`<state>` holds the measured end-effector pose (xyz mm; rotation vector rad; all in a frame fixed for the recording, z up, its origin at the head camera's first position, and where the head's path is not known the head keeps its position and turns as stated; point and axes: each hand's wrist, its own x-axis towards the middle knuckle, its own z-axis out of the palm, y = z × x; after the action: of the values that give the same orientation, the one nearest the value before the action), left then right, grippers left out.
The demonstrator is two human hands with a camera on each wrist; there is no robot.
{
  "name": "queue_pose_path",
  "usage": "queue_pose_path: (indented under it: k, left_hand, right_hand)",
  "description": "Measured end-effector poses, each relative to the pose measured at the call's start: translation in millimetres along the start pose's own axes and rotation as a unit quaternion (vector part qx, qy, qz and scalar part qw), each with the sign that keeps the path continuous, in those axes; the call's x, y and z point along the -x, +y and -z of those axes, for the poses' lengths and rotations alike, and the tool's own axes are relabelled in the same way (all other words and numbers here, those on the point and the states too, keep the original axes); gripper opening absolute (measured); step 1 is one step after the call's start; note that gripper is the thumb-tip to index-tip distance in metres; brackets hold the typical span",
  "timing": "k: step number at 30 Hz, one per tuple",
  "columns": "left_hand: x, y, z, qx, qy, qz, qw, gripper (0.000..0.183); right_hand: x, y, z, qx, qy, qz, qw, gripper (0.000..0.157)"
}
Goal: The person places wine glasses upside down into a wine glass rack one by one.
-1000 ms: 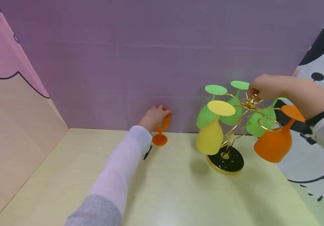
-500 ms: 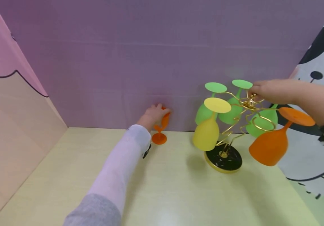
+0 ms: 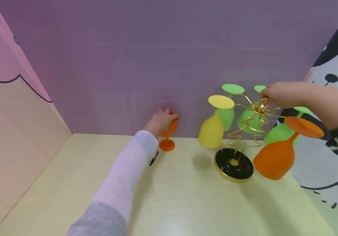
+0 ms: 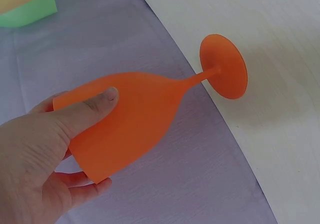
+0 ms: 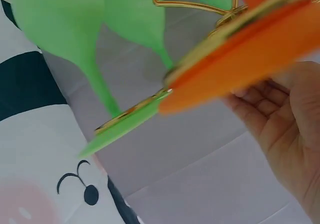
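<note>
My left hand [image 3: 161, 120] grips an orange goblet [image 4: 135, 116] by its bowl, with the thumb along the side in the left wrist view. Its round foot [image 3: 167, 145] is down at the tabletop; whether it touches I cannot tell. My right hand [image 3: 287, 94] pinches the gold knob [image 3: 264, 102] on top of a gold wire glass rack [image 3: 242, 121]. Upside down from the rack's arms hang a yellow goblet [image 3: 211, 131], an orange goblet [image 3: 275, 159] and several green ones [image 3: 226, 118]. In the right wrist view, hanging feet partly cover the right hand [image 5: 285, 104].
The rack's round black base [image 3: 233, 165] with a gold rim stands on the pale wooden table [image 3: 171, 196]. A purple cloth wall [image 3: 157, 65] rises close behind both hands. Printed cartoon panels flank the table, pink and cream at left [image 3: 15, 114], white and black at right [image 3: 319, 167].
The upper rack has turned under my right hand: the yellow goblet has swung left and back, the hanging orange one forward and left. My left hand and its goblet stay in place.
</note>
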<state>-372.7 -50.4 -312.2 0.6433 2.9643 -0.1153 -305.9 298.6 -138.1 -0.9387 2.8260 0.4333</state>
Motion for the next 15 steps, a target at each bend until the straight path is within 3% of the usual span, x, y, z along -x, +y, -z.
queue_pose_path:
  k: [6,15]
  left_hand:
    - [5.5,-2.1,3.1,-0.008,0.007,-0.001,0.9999,0.077]
    - [11.5,-14.1,2.9,0.018,0.02,0.006,0.9996,0.076]
  right_hand:
    - [-5,-4,5.4,-0.013,-0.017,-0.017,1.0,0.012]
    - [-9,-10,4.1,-0.027,0.019,-0.015,0.999,0.011]
